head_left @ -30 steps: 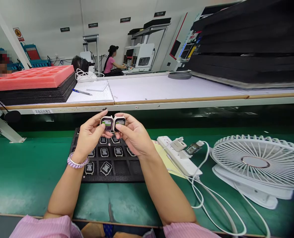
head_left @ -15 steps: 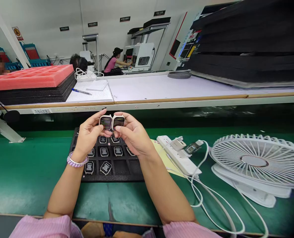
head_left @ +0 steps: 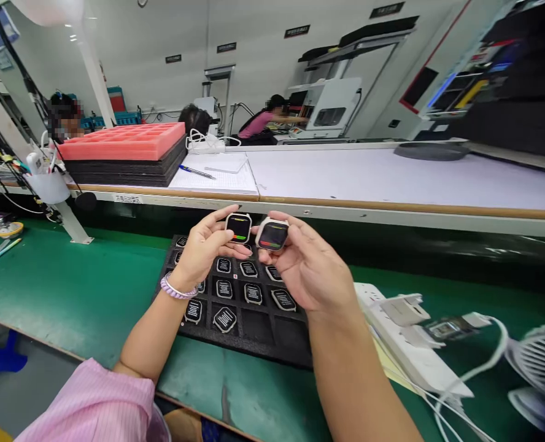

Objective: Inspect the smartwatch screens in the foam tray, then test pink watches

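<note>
My left hand (head_left: 209, 244) grips a square smartwatch body (head_left: 239, 227) by its edges, thumb at the lower left corner. Its lit screen faces me, with a green and red bar near the bottom. In my right hand (head_left: 316, 264) is a second watch body (head_left: 272, 235), tilted, its screen also showing a red and green strip. The two watches are slightly apart. Below them lies a black foam tray (head_left: 254, 326) with several watch bodies in its pockets, their screens showing white text. Two front pockets at the right hold nothing. My right hand hides part of the tray.
To the right are a white power strip (head_left: 420, 350) with plugs and cables, and a white fan (head_left: 539, 368). A raised shelf (head_left: 328, 178) runs behind, bearing red foam (head_left: 125, 142), a pen (head_left: 197, 172) and paper. Co-workers sit beyond it.
The view has turned to the left. The two watches, touching or nearly so before, have moved apart, and coloured bars now show on their screens. My right thumb has shifted off its watch's screen.
</note>
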Demonstrator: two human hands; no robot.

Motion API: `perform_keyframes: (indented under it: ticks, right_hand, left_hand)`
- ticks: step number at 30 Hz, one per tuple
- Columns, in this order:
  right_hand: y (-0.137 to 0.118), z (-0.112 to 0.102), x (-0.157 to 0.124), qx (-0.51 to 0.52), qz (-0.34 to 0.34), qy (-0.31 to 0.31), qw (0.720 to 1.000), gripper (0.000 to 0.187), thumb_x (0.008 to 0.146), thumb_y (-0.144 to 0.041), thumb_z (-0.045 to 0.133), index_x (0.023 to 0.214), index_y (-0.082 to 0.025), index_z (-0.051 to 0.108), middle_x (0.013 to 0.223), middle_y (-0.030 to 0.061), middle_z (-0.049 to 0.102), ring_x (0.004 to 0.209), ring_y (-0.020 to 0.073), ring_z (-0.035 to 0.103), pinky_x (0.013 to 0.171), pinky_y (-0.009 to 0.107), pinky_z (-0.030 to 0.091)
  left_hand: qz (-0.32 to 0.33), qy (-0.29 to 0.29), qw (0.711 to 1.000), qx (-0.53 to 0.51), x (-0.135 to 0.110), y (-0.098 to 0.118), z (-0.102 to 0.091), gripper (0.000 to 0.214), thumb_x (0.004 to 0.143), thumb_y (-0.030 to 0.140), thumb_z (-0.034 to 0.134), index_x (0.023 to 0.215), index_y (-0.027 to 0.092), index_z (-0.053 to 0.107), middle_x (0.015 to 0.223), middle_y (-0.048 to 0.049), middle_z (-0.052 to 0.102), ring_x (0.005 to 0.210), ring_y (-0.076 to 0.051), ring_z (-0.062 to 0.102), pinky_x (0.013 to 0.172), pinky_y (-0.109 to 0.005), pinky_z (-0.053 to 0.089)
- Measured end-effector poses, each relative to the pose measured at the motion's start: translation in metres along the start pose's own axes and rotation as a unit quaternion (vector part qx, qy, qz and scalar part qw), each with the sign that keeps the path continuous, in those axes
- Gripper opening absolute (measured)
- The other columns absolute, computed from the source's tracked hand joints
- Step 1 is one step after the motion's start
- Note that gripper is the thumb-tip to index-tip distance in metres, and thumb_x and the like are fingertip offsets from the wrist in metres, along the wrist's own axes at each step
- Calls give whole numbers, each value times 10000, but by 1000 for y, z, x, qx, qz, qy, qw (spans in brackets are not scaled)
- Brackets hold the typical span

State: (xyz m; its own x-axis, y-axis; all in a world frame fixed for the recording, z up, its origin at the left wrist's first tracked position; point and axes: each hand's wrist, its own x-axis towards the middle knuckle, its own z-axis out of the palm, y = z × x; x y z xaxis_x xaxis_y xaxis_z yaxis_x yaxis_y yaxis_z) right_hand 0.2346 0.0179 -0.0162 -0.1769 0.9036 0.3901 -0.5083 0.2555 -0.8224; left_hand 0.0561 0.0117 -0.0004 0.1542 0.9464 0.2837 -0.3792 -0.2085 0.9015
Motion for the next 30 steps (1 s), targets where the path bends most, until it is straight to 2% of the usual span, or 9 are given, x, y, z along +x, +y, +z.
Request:
perform_keyframes:
  ticks: [6, 12, 17, 22, 27, 30]
  right_hand:
    - [-10, -1, 9, -24, -27, -26, 999, 290, 956, -443, 760, 1186, -278, 700, 976, 49, 758, 645, 156, 662, 587, 297, 584]
    - [-37, 15, 39, -52, -59, -96, 992, 268, 944, -444, 771, 1125, -266, 686, 821, 10, 706, 628, 164, 660, 577, 289, 565]
    - [-57, 27, 44, -69, -62, -130, 987, 328, 896, -405, 763, 1162, -259, 638, 928, 8, 729, 669, 162, 686, 635, 310, 583]
    - [-63, 29, 38, -106, -71, -147, 981, 520, 760, -233, 773, 1244, -250, 585, 972, -9, 704, 723, 155, 696, 693, 310, 585]
    - [-62, 26, 35, -128, -85, -154, 976, 530, 770, -227, 760, 1262, -241, 565, 993, -3, 684, 753, 148, 691, 712, 306, 581]
    - [-62, 26, 35, -132, -89, -151, 976, 528, 766, -236, 757, 1255, -244, 560, 988, 0, 677, 758, 151, 684, 718, 311, 576]
  left_hand:
    - [16, -28, 999, 1, 1, 11, 1, 640, 761, 224, 739, 1385, 173, 603, 933, -17, 730, 692, -150, 763, 689, -253, 641]
    - [69, -50, 996, 38, 16, 40, 3, 623, 799, 211, 712, 1410, 206, 590, 940, -8, 733, 728, -141, 756, 742, -254, 627]
    - [128, -67, 987, 76, 20, 59, 3, 615, 827, 212, 740, 1419, 227, 576, 1026, -20, 755, 743, -127, 751, 739, -236, 637]
    - [204, -81, 967, 129, 24, 56, -1, 612, 842, 221, 787, 1416, 257, 577, 1095, -40, 749, 752, -117, 742, 737, -231, 642]
    - [234, -80, 956, 160, 24, 49, 2, 612, 813, 204, 801, 1382, 265, 585, 1034, -20, 728, 749, -111, 724, 734, -224, 631]
    - [232, -59, 958, 157, 23, 50, 9, 597, 775, 183, 803, 1334, 257, 608, 992, -7, 714, 733, -104, 700, 728, -218, 619]
